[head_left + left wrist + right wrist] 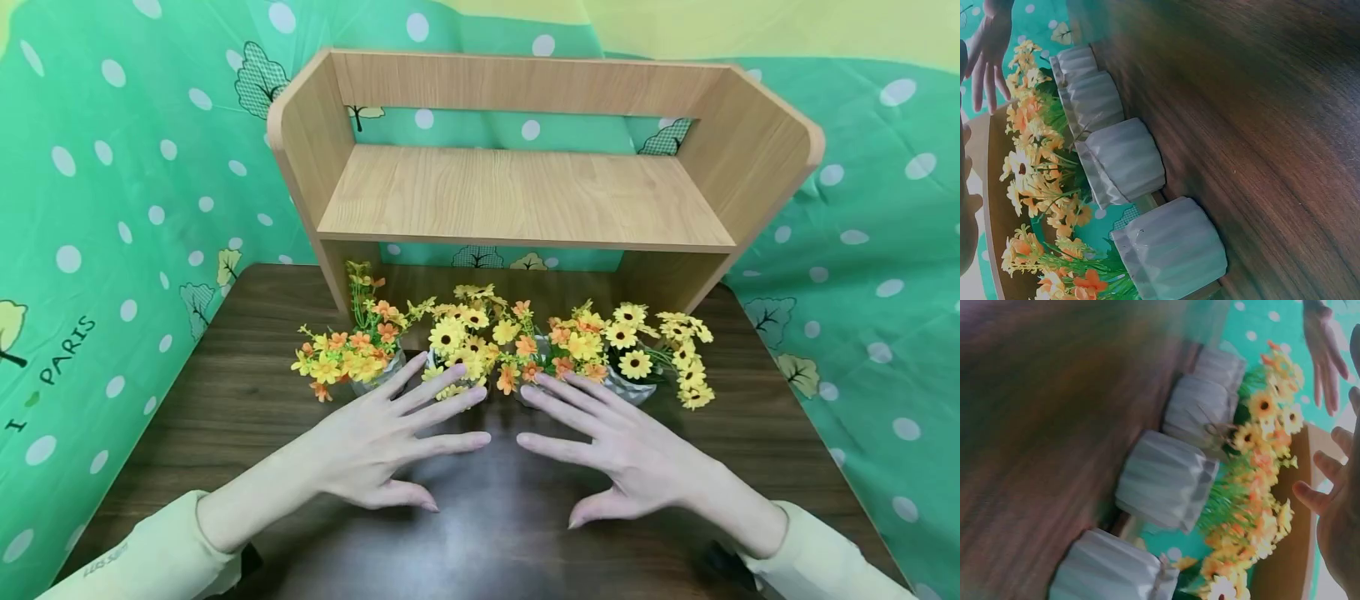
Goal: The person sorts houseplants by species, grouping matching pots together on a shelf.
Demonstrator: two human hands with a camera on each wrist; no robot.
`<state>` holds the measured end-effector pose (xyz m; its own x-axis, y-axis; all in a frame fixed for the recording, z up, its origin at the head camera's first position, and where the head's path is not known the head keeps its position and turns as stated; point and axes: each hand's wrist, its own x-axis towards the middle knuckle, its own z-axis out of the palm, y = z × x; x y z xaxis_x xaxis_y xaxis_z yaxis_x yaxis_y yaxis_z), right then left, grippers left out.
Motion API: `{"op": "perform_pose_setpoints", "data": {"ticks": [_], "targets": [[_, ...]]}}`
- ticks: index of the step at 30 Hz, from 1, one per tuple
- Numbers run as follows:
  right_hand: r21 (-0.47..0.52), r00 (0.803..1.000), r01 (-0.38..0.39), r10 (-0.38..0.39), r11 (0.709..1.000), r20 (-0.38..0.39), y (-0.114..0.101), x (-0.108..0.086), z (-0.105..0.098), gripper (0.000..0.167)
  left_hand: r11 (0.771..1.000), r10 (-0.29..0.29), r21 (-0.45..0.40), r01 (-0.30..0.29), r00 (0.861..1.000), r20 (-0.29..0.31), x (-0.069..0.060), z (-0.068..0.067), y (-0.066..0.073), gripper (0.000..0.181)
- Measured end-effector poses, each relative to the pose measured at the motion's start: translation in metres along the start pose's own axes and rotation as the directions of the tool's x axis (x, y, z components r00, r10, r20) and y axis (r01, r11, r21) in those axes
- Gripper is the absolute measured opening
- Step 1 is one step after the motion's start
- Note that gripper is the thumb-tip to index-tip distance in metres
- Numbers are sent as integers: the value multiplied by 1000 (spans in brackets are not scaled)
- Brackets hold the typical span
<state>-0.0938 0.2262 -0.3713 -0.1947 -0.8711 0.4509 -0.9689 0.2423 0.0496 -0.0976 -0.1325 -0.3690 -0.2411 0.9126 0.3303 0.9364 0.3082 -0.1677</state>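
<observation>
Both hands hover palm down with spread fingers in front of a row of several potted artificial flowers. The left hand [367,454] has its fingertips by the yellow daisies [453,333] and the orange and yellow flowers [352,354] at the row's left. Over the right half, the right hand [637,458] is close to another orange and yellow bunch [573,346] and the rightmost yellow daisies [633,333]. Neither hand grips anything; whether fingertips touch petals I cannot tell. In the wrist views the pots, such as this grey-wrapped pot [1172,250] and its neighbour [1163,481], stand upright.
Behind the flowers stands a two-tier wooden shelf [525,196] with high sides. Dark wood-grain table [480,550] lies beneath the hands. A green dotted cloth [150,167] hangs round the back and sides.
</observation>
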Motion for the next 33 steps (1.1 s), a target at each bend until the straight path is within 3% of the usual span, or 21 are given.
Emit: {"op": "perform_pose_setpoints", "data": {"ticks": [7, 12, 19, 25, 33], "targets": [[-29, 993, -18, 15, 999, -118, 7, 9, -14, 82, 1000, -18, 18, 20, 996, -92, 3, -6, -5, 77], [-7, 975, -33, 31, 999, -220, 11, 15, -24, 83, 998, -29, 44, 38, 980, -195, 7, -13, -12, 72], [88, 925, -57, 86, 994, -370, 15, 17, -36, 81, 994, -79, 42, 99, 937, -340, 12, -23, -23, 65], [135, 889, -79, 131, 988, -439, 21, 15, -46, 79, 983, -169, -3, 183, 903, -395, 11, -33, -33, 67], [236, 845, -106, 213, 966, -490, 26, 7, -56, 78, 949, -316, -164, 271, 840, -441, 7, -42, -48, 69]]}}
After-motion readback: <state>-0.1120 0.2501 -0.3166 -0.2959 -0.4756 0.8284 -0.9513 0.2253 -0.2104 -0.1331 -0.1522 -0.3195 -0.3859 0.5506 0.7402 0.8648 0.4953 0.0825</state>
